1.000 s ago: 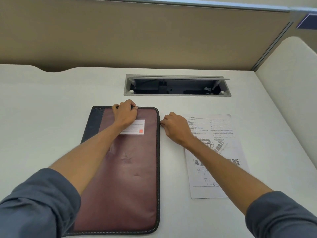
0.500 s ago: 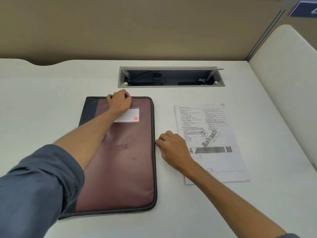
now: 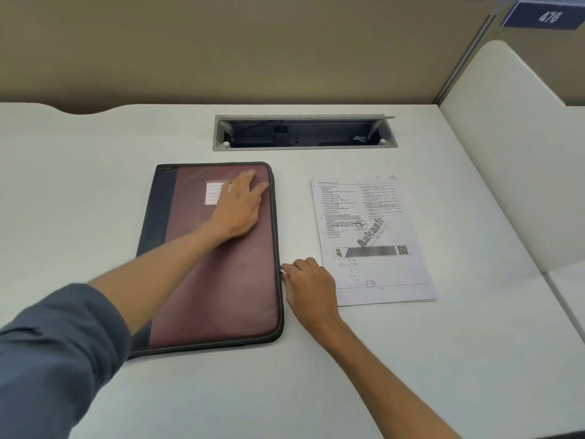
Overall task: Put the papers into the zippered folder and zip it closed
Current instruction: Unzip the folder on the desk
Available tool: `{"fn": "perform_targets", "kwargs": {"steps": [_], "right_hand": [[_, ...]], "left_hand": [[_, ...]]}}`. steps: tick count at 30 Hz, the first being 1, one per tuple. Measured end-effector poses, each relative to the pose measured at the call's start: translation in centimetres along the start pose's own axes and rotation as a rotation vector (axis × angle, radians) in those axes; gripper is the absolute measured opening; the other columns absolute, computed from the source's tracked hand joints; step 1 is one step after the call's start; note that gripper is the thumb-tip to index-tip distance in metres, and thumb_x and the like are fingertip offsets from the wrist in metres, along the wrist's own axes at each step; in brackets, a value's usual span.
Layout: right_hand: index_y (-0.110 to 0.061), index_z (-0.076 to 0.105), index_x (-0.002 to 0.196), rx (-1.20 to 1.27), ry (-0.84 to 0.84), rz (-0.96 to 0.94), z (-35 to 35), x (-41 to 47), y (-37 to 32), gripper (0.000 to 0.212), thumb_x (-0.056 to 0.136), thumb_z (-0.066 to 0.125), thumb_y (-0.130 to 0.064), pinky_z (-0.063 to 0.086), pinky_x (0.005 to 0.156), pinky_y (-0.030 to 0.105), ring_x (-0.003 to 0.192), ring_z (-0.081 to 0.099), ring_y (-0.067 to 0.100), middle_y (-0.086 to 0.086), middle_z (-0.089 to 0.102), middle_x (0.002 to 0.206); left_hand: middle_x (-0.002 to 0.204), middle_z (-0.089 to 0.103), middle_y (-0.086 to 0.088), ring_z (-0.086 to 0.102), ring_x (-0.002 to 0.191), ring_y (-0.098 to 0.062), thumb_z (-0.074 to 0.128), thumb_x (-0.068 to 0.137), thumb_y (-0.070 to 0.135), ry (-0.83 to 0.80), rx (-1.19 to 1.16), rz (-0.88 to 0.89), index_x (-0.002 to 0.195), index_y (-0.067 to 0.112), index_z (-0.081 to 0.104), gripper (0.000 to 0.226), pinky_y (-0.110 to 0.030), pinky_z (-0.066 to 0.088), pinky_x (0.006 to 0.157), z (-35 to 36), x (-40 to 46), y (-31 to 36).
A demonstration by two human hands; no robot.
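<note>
"Aakash" across the papers point(image 3: 370, 236); "476" on the blue sign point(image 3: 546, 15)

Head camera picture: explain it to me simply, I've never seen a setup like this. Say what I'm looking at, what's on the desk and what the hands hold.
No machine here: a person wears a camera on the head, so you look down along both arms. On the white desk lies a maroon zippered folder, closed flat. To its right, apart from it, sits a stack of printed papers. The left hand lies open and flat on the folder's upper part, holding it down. The right hand is curled at the folder's right edge, fingertips pinched at the zipper track; the puller itself is too small to see. Behind is an open cable slot in the desk.
</note>
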State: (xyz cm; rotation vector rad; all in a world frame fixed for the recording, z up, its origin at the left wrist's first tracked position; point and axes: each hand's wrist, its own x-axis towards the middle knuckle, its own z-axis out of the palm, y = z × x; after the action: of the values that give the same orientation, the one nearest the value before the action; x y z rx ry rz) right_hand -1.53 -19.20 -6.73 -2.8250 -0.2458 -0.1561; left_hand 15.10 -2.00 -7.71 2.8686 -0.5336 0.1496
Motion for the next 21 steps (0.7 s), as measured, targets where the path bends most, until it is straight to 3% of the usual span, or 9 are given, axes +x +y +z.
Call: {"fn": "perform_targets", "kwargs": {"steps": [7, 12, 18, 21], "right_hand": [[-0.02, 0.073, 0.083, 0.025, 0.025, -0.04, 0.0, 0.0, 0.5, 0.008, 0.085, 0.067, -0.015, 0.042, 0.053, 0.031, 0.073, 0.059, 0.023, -0.001, 0.064, 0.073], [-0.018, 0.073, 0.079, -0.006, 0.037, -0.101, -0.2, -1.0, 0.7, 0.008, 0.081, 0.07, -0.011, 0.044, 0.05, 0.032, 0.072, 0.06, 0.024, -0.001, 0.065, 0.072], [-0.016, 0.072, 0.073, -0.015, 0.018, -0.098, -0.5, -4.5, 0.6, 0.009, 0.077, 0.072, -0.008, 0.044, 0.05, 0.032, 0.07, 0.06, 0.024, -0.002, 0.064, 0.069], [-0.015, 0.069, 0.07, -0.009, -0.015, -0.05, -0.8, -6.7, 0.4, 0.012, 0.074, 0.071, -0.005, 0.044, 0.051, 0.033, 0.069, 0.058, 0.023, -0.002, 0.063, 0.069]], "left_hand": [[0.141, 0.047, -0.003, 0.026, 0.143, -0.02, 0.036, 0.086, 0.019, -0.229, 0.129, 0.349, 0.11, 0.018, 0.061, 0.035, -0.053, 0.014, 0.113, -1.4, -7.2, 4.9], [0.117, 0.052, 0.007, 0.033, 0.131, -0.011, 0.047, 0.082, 0.013, -0.353, -0.059, 0.258, 0.097, 0.022, 0.056, 0.02, -0.053, 0.016, 0.109, -2.7, -6.4, 5.4], [0.117, 0.048, -0.002, 0.041, 0.121, -0.017, 0.05, 0.079, 0.007, -0.405, -0.171, 0.196, 0.09, 0.022, 0.056, 0.02, -0.047, 0.025, 0.102, -2.7, -5.5, 5.5], [0.121, 0.047, -0.004, 0.039, 0.124, -0.019, 0.05, 0.08, 0.006, -0.424, -0.195, 0.169, 0.089, 0.023, 0.055, 0.021, -0.051, 0.022, 0.107, -2.5, -5.3, 5.5]]}}
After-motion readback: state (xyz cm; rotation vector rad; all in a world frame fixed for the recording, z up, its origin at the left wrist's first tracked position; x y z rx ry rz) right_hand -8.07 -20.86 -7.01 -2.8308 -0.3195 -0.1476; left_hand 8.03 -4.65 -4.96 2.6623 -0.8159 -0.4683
